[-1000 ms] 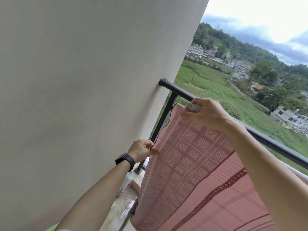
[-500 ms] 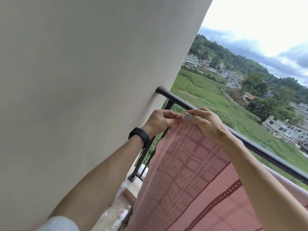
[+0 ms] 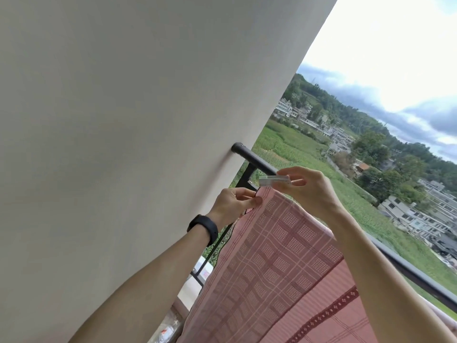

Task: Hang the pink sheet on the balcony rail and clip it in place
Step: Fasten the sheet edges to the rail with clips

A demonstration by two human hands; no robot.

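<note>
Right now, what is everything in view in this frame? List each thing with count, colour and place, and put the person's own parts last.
pink sheet: one, pink with darker checks and a dark red band, draped over the rail at lower centre and right.
balcony rail: one, black, running from the wall down to the right edge.
clip: one, pale and translucent, just above the sheet's top corner.
wall: one, off-white, filling the left.
plastic bag: one, clear, on the floor at the bottom; contents unclear.
landscape: green fields, trees, pale buildings, cloudy sky, at right.
wristband: one, black, on the left wrist.
left hand: pinching the sheet's corner.
right hand: holding the clip.
</note>
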